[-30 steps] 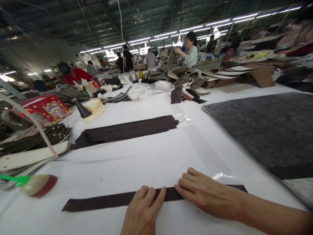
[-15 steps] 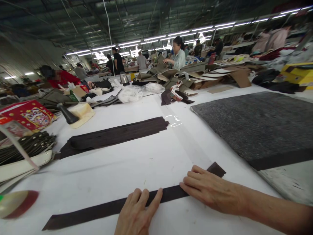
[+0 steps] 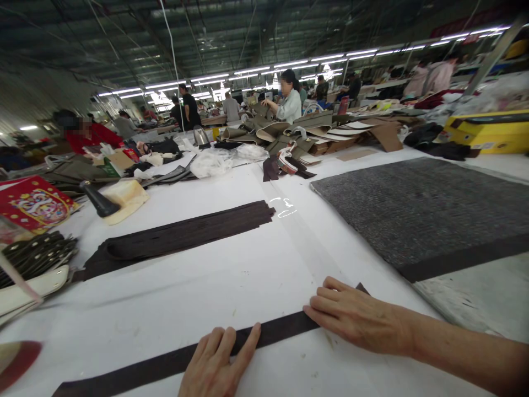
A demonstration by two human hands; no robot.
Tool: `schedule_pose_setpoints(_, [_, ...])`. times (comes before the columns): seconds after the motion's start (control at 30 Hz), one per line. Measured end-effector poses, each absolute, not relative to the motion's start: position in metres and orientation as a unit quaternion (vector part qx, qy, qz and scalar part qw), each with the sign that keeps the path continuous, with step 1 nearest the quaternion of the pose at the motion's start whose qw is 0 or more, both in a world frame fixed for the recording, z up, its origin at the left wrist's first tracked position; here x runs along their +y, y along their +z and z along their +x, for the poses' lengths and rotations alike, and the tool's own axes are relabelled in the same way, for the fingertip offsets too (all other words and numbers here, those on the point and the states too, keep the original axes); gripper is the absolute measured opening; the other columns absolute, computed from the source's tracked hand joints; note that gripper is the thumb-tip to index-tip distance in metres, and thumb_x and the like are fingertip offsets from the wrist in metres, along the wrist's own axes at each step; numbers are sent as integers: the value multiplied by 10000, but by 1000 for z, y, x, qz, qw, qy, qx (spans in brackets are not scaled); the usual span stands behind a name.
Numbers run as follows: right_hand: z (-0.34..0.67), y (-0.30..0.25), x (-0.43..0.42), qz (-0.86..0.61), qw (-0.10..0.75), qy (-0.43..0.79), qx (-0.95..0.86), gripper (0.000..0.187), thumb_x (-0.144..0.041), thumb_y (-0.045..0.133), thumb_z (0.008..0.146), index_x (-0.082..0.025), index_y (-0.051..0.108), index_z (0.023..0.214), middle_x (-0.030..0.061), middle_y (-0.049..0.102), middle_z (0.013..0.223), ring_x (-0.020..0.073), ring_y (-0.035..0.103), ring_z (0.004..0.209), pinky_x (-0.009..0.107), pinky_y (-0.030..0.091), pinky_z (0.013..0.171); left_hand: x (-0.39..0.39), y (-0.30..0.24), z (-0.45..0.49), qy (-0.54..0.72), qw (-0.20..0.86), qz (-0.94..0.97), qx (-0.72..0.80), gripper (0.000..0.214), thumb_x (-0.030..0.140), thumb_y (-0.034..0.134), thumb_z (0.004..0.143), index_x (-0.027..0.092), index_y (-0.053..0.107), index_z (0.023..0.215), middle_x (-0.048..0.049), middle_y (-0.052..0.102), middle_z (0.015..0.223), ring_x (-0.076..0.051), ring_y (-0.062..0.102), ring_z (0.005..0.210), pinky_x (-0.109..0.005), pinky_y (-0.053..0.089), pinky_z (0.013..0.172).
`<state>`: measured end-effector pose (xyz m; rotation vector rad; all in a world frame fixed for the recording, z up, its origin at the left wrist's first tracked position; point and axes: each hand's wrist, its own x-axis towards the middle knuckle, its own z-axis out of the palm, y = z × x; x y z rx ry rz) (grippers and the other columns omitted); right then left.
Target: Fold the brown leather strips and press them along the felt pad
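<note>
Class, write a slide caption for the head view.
Left hand and right hand on a dark strip lying across a white tabletop.

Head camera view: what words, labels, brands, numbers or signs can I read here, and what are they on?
None can be read.
Red box: cartoon print; no legible lettering.
Yellow box: small marks, too small to read.
White table: bright marks near the dark strips look like glare, not legible writing.
Dark red panel, upper right: too blurred to tell.
</note>
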<state>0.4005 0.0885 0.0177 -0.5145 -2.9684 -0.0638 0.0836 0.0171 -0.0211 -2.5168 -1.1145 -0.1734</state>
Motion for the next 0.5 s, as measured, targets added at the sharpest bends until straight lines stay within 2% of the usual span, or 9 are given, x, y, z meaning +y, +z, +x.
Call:
schedule_pose_setpoints(0.07, [391, 16, 87, -170, 70, -13, -983, 253, -50, 330, 969, -93, 572, 1027, 50, 516, 824, 171, 426, 732, 353, 332, 749, 15, -18, 73, -65, 182, -898, -396, 538, 413, 488, 926, 219, 413, 1423, -65, 538, 900, -209, 485, 792, -296, 457, 690])
schedule_pose_setpoints(0.13, [377, 14, 85, -169, 77, -5, -983, 223, -57, 357, 962, -98, 570, 1015, 49, 518, 832, 173, 419, 730, 351, 328, 740, 13, -15, 56, -60, 168, -900, -398, 560, 407, 521, 901, 230, 416, 1422, -62, 552, 913, -206, 506, 810, -286, 466, 710])
schedule_pose_setpoints(0.2, [363, 12, 82, -169, 84, -1, -982, 204, -63, 377, 958, -103, 568, 1014, 50, 523, 844, 175, 418, 732, 345, 326, 732, 10, -12, 38, -51, 158, -900, -404, 552, 269, 506, 878, 258, 412, 1422, -59, 568, 951, -201, 529, 852, -279, 472, 748])
schedule_pose_setpoints(0.27, [352, 10, 80, -173, 90, 4, -981, 190, -67, 388, 956, -109, 569, 997, 47, 520, 838, 172, 418, 726, 335, 327, 730, 8, -7, 24, -47, 158, -894, -417, 642, 85, 442, 801, 302, 430, 1404, -63, 578, 1041, -202, 543, 930, -292, 474, 794])
schedule_pose_setpoints(0.33, [344, 8, 79, -179, 99, 6, -979, 191, -65, 386, 955, -115, 570, 974, 44, 511, 822, 169, 412, 713, 327, 328, 731, 8, -3, 21, -62, 166, -881, -438, 728, -21, 393, 718, 327, 491, 1350, -72, 559, 1165, -217, 538, 1025, -326, 474, 832])
schedule_pose_setpoints(0.4, [341, 6, 78, -182, 106, 3, -978, 199, -58, 382, 951, -115, 571, 973, 43, 505, 813, 169, 404, 700, 326, 332, 729, 10, 0, 34, -97, 167, -870, -454, 704, -53, 374, 712, 290, 538, 1305, -91, 529, 1252, -237, 523, 1089, -358, 477, 856])
schedule_pose_setpoints(0.5, [339, 4, 78, -185, 111, -7, -976, 179, -64, 405, 941, -109, 572, 985, 43, 503, 806, 175, 402, 698, 333, 338, 724, 16, -2, 73, -155, 126, -884, -422, 611, -38, 379, 742, 159, 527, 1301, -125, 563, 1209, -236, 533, 1082, -357, 499, 868])
